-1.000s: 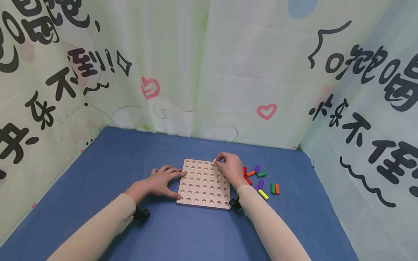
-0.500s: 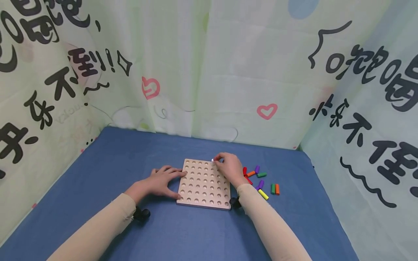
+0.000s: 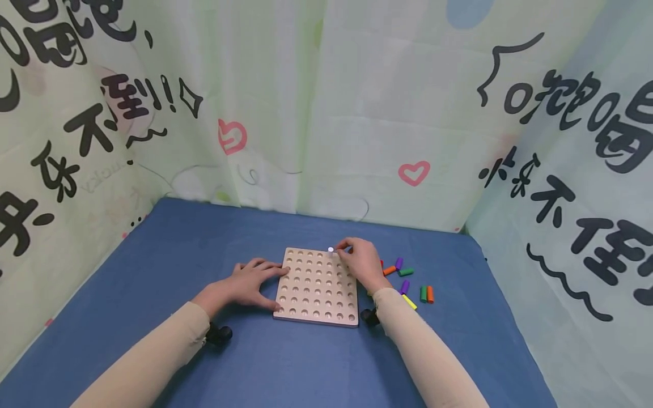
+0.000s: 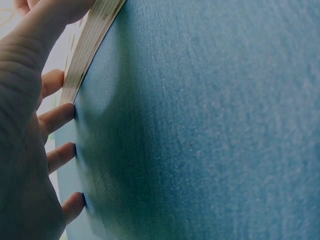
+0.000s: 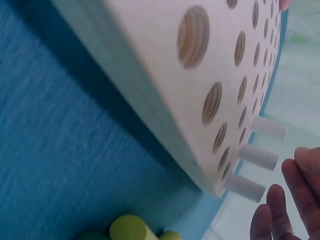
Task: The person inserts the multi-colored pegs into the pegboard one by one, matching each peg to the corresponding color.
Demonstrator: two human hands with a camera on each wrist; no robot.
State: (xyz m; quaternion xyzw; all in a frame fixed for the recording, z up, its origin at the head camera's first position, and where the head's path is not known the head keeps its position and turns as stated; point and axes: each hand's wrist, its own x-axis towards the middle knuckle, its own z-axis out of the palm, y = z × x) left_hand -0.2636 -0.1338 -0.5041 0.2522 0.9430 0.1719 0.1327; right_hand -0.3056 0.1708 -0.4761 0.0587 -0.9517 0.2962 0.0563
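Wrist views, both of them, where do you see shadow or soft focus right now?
Left wrist: the blue cloth darkens in a broad shadow beside the left hand; right wrist: the near edge of the board looks soft, and a dark shadow band runs along its side on the cloth.

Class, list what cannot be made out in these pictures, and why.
Head: far right corner of the board, behind the right hand.
Left wrist: part of the board, cut off by the top edge.
Right wrist: lower end of a yellow peg, cut off by the bottom edge.
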